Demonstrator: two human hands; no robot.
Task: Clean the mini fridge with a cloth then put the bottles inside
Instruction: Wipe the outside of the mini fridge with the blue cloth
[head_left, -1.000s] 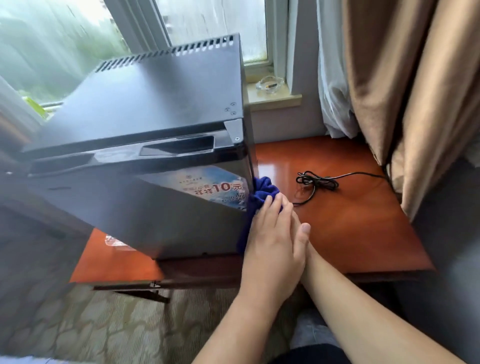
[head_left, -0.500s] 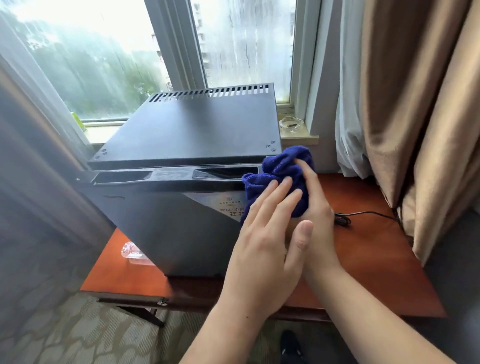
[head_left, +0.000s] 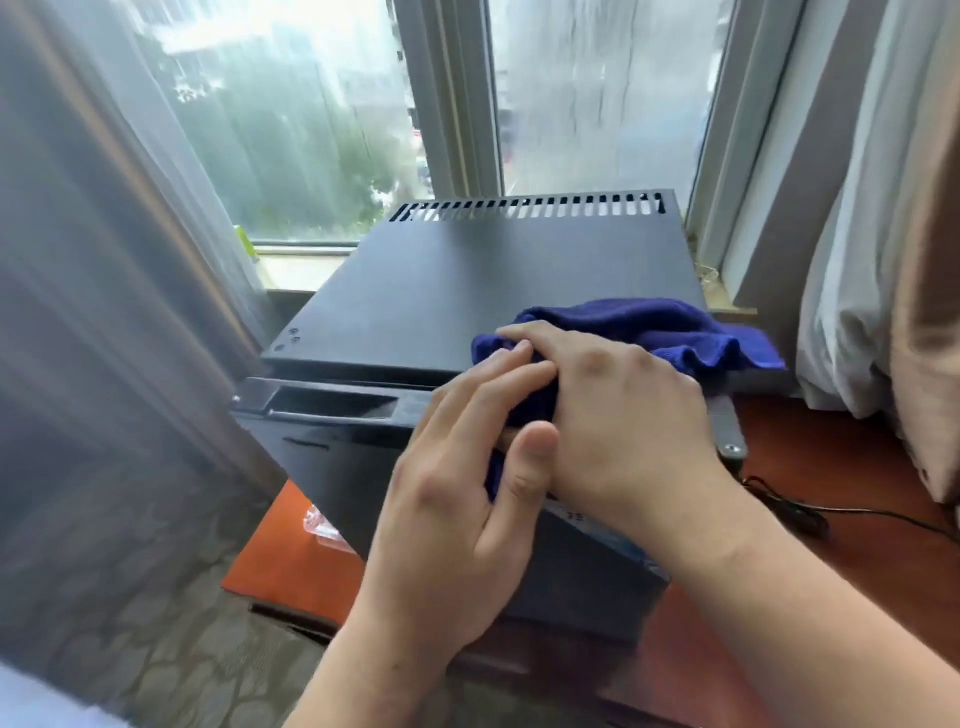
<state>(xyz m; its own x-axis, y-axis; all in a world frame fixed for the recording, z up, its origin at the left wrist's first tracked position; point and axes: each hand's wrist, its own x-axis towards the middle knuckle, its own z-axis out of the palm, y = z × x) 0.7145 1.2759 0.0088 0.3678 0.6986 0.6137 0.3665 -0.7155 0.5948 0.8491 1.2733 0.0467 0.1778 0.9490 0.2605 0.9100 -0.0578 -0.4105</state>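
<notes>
Viewing through the head camera, I find the mini fridge (head_left: 493, 280) standing shut on the table (head_left: 291, 566) by the window (head_left: 311, 130). My right hand (head_left: 623, 415) grips the blue cloth (head_left: 649, 322) at the front right corner of the fridge's top. My left hand (head_left: 457, 519), fingers straight, rests against the right hand; hands together.

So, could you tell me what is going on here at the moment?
A person is cleaning a black mini fridge that stands on a reddish wooden table by the window. The right hand holds a blue cloth bunched on the front right corner of the fridge's top, and the left hand rests straight fingers against the cloth. The fridge door is shut. What looks like a clear plastic bottle lies on the table, partly hidden behind the fridge.
</notes>
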